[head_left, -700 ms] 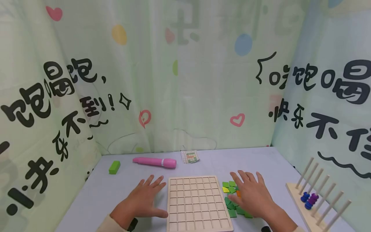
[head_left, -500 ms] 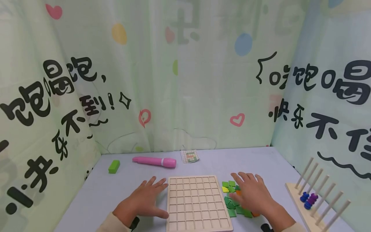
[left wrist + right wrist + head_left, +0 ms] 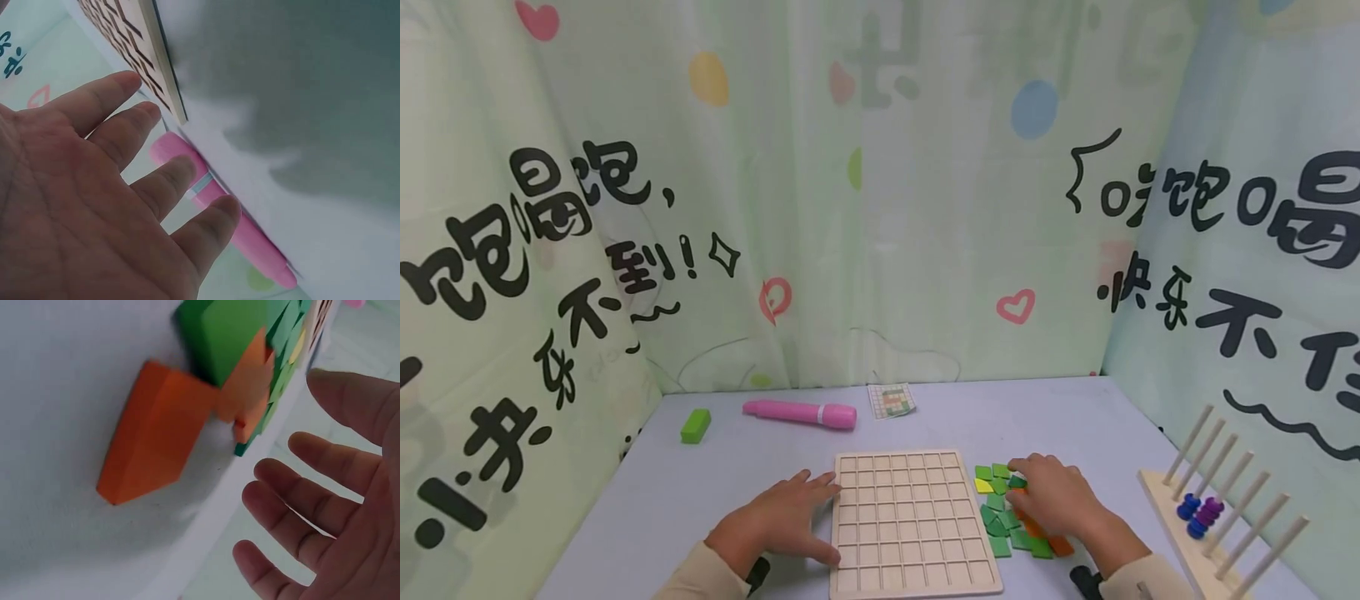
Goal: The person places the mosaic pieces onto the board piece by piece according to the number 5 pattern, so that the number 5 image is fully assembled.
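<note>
A pale wooden grid board [image 3: 898, 527] lies flat on the table with its squares bare. At its left edge is my left hand [image 3: 775, 518], fingers spread and thumb close to the rim; whether it touches cannot be told. The left wrist view shows that hand [image 3: 94, 169] with nothing in it. My right hand [image 3: 1058, 498] is over a cluster of flat tiles beside the board: green tiles [image 3: 1000, 546], orange ones [image 3: 1060, 546] and a yellow one [image 3: 982, 486]. In the right wrist view the hand [image 3: 350, 506] has relaxed fingers apart from an orange tile [image 3: 153, 434].
A pink marker-shaped stick [image 3: 801, 413], a green block [image 3: 696, 426] and a small printed grid card [image 3: 892, 402] lie toward the back. On the right stands a wooden peg rack [image 3: 1187, 525] with blue and purple beads. Printed curtains enclose the table.
My right hand has lowered toward the tiles, its fingers drawing in a little and uncovering more orange ones. The left hand has shifted slightly right, closer to the board.
</note>
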Tool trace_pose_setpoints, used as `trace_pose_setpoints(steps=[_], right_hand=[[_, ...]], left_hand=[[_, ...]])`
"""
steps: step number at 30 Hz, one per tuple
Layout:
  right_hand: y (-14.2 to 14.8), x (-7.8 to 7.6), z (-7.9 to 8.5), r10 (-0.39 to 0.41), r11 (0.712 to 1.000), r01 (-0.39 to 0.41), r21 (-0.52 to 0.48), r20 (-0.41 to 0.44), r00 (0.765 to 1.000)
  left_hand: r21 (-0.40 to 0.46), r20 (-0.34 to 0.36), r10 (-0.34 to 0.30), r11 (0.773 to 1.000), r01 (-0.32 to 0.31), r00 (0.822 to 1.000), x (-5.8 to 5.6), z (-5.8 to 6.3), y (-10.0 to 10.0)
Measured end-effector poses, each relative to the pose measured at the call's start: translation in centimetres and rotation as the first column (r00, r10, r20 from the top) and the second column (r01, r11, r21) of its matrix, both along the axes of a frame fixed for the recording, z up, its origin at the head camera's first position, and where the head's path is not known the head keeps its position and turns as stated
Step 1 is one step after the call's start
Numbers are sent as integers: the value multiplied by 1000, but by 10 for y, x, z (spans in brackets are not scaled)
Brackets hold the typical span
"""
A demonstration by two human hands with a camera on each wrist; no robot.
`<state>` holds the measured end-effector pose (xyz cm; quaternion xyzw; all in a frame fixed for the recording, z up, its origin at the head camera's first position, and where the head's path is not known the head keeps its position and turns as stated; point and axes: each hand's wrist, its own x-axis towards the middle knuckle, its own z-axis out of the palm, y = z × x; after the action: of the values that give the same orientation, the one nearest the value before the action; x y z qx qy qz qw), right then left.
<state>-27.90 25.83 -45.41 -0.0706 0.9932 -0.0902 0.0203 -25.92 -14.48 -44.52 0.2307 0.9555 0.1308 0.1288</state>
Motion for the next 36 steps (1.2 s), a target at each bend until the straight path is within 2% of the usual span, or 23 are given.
trace_pose_setpoints(steps=[6,11,18,27,36], right_hand=[[4,-16,-4,-34,999,34,9,28,999],[3,-23,-6,-59,998,61,-18,70,996],[2,-25,-2,-85,995,90,-50,90,992],[0,-26,1,-112,984,123,-128,94,989],[2,-30,-7,-62,986,68,-149,42,997]], left_hand=[[11,40,19,1000,-19,999,-3,-7,0],[4,57,27,1000,-27,998,-4,-9,2],[-1,63,30,1000,-30,998,-7,-10,1],[72,114,43,996,-52,993,-7,-12,0],[104,110,36,993,-47,993,-6,-15,-3]])
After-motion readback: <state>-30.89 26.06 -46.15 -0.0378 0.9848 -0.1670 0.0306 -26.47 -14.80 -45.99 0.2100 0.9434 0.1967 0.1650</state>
